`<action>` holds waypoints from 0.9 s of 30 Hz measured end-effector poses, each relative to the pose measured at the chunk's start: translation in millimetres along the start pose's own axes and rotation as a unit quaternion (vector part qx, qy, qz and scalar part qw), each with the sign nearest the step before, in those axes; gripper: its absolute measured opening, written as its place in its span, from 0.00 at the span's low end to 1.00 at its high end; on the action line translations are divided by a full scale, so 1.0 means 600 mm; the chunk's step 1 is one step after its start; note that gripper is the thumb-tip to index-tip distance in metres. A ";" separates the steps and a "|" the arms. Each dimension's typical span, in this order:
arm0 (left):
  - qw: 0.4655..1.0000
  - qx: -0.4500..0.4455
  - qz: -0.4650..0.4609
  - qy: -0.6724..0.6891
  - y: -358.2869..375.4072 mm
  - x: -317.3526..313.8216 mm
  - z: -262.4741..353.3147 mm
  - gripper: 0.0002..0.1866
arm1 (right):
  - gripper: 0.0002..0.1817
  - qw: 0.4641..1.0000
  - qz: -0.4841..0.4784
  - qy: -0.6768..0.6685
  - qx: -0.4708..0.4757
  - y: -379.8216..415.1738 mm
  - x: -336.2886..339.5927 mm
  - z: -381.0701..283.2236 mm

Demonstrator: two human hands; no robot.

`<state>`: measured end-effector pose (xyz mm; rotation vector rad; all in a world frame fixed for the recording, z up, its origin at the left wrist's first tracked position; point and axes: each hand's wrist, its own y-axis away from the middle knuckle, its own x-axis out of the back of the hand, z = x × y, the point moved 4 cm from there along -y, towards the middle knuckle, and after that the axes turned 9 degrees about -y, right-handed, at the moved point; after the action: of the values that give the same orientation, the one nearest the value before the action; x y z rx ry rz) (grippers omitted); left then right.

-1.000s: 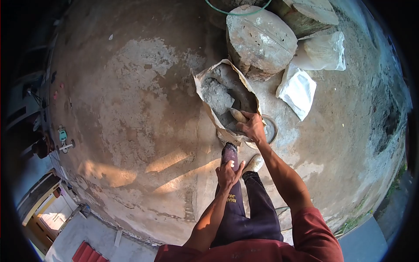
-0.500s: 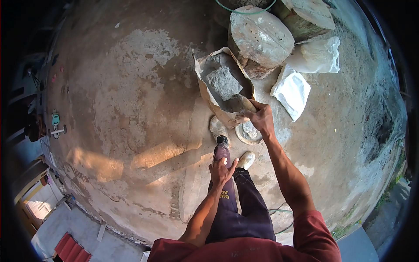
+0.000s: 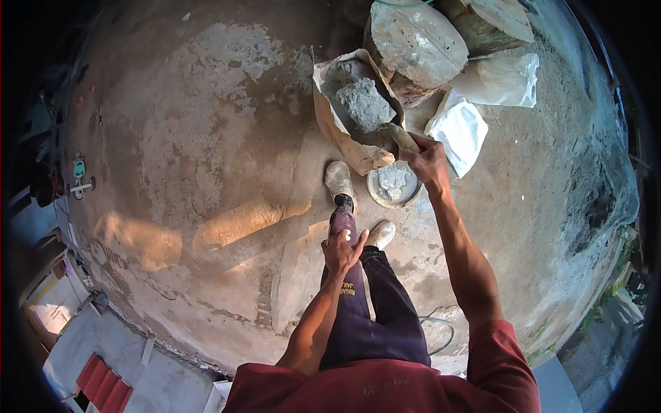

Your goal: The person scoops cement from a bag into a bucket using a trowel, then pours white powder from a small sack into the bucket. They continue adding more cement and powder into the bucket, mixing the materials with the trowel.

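My right hand (image 3: 428,162) is wrapped round the wooden handle (image 3: 405,139) of a tool whose head lies in an open brown paper sack (image 3: 334,127). A big heap of grey powder (image 3: 365,104) sits in the sack, close to the tool's head. Below the sack, a round pan (image 3: 411,195) on the ground holds some pale grey powder (image 3: 392,179). My left hand (image 3: 341,252) rests on my left knee, its thumb apart from the fingers, holding nothing.
Two large log-like blocks (image 3: 416,45) stand behind the sack. Two white plastic bags (image 3: 457,131) lie to its right. A green hose (image 3: 447,327) runs near my right leg. A small toy scooter (image 3: 79,180) is at the far left.
My right hand and the tool have risen slightly in view and shifted right. More of the round pan shows now below the sack. My left hand stays on the knee.
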<state>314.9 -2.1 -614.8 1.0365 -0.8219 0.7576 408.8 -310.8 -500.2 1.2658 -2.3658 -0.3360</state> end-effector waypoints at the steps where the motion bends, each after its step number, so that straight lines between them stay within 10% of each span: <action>1: 1.000 -0.002 -0.001 -0.002 0.001 0.003 0.000 0.35 | 0.24 1.000 -0.002 -0.002 0.000 0.000 0.000 0.003; 27: 0.998 0.029 -0.059 -0.020 0.018 -0.015 0.011 0.36 | 0.29 0.993 0.087 -0.064 -0.038 0.195 0.176 0.039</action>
<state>299.9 -6.1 -616.3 1.1452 -0.7703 0.6655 260.6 -334.1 -445.9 1.0238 -2.5239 -0.4592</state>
